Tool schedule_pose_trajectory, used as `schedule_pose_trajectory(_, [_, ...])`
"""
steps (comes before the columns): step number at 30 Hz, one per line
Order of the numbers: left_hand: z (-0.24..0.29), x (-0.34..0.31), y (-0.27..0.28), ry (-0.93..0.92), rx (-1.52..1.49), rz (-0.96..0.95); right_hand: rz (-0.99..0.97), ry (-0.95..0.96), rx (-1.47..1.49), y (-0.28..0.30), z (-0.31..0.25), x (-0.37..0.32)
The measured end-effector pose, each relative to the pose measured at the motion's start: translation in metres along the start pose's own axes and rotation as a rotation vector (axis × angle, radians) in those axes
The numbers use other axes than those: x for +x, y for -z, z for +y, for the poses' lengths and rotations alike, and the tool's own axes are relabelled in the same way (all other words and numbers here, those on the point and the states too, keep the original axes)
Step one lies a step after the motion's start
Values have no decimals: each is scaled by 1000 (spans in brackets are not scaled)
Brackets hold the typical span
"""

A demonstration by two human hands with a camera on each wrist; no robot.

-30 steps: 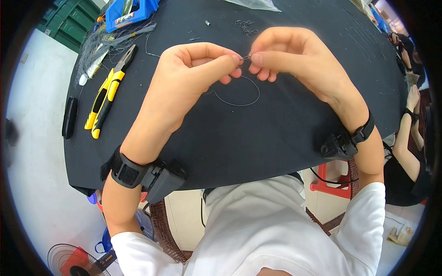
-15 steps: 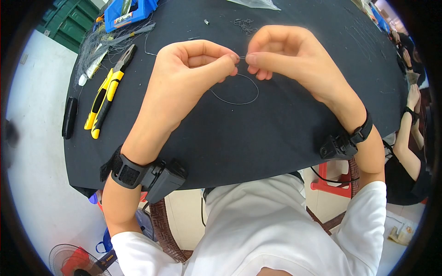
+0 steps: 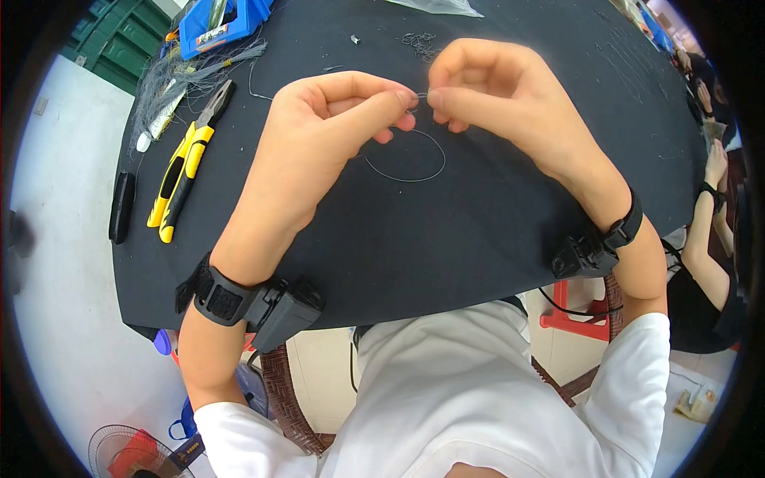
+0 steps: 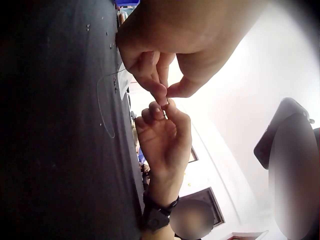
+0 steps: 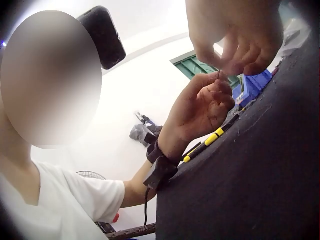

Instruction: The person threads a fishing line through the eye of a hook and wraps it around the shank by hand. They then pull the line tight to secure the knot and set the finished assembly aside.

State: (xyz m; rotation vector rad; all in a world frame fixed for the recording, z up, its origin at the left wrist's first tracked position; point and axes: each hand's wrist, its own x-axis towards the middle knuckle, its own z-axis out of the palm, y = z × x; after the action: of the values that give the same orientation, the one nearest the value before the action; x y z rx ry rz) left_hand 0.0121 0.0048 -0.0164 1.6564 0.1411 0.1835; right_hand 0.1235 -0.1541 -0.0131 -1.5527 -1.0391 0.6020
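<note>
Thumb and fingertips of my left hand pinch a thin grey wire-like line, which hangs from there in a loose loop above the black tabletop. Facing it, fingertips almost meeting, my right hand pinches a short stretch of thin line that spans the small gap. In the left wrist view the two hands' fingertips come together around a tiny dark piece. Fingers hide most of what is pinched; I cannot tell whether it is a knot or a small fitting.
Yellow-and-black pliers lie on the black table left of my hands, beside a black case. Beyond them are a tangle of grey line and a blue box. Another person's arm shows at far right.
My right hand has shifted slightly up and to the left, its lower fingers more tucked in. Both hands keep their pinch, and the loop hangs nearly the same.
</note>
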Motion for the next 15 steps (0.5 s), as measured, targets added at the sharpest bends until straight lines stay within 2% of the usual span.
schedule_pose_trajectory(15, [-2,0,1,-44,-18,3,6,10,47,-1,0,0])
